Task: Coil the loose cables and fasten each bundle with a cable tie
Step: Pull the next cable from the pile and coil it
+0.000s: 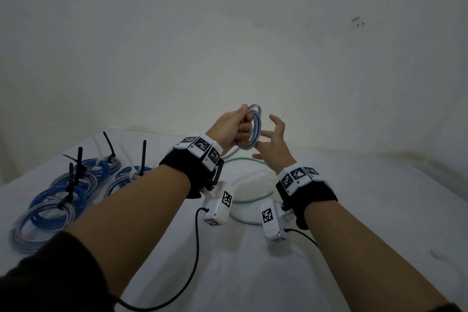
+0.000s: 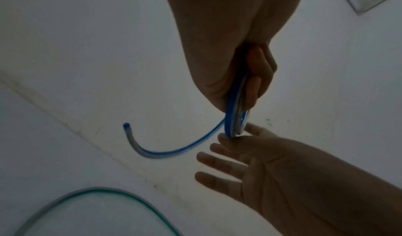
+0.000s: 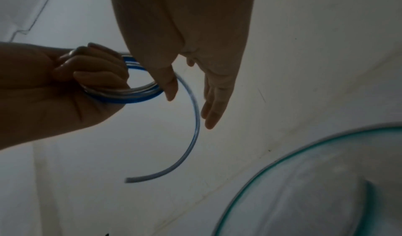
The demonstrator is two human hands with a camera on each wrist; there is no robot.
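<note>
Several tied blue coils [image 1: 68, 185] lay near the table's [image 1: 354, 210] left edge. The left hand [image 1: 231, 132] clenched a nearly wound blue cable [image 1: 254, 132]; the right hand [image 1: 272, 142], fingers spread, held nothing. A green cable [image 1: 249, 159] remained loose.

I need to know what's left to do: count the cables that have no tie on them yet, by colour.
Blue cable, coiled in the left hand: 1
Green cable, loose on the table: 1
Total: 2
</note>
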